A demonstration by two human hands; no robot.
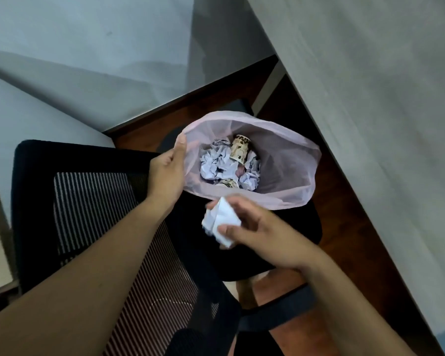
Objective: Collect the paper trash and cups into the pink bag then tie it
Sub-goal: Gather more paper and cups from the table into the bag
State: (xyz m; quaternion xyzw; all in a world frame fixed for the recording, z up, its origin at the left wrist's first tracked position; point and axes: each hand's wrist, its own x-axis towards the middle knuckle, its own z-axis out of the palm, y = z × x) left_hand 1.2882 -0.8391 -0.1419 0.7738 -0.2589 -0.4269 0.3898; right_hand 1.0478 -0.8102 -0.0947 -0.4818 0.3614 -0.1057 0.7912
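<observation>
Right hand (262,235) grip clamped on crumpled paper (220,222) just beside the pink bag (288,165); left hand (167,173) grip pinches the bag's rim open above a black chair (93,201)

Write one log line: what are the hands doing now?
left hand: holds pink plastic bag open | right hand: grips crumpled white paper ball near rim

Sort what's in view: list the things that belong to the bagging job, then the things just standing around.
Job: pink bag, crumpled papers inside, cups inside, paper ball in the right hand, left hand holding the bag's rim.

Not the job: office chair, desk.
</observation>
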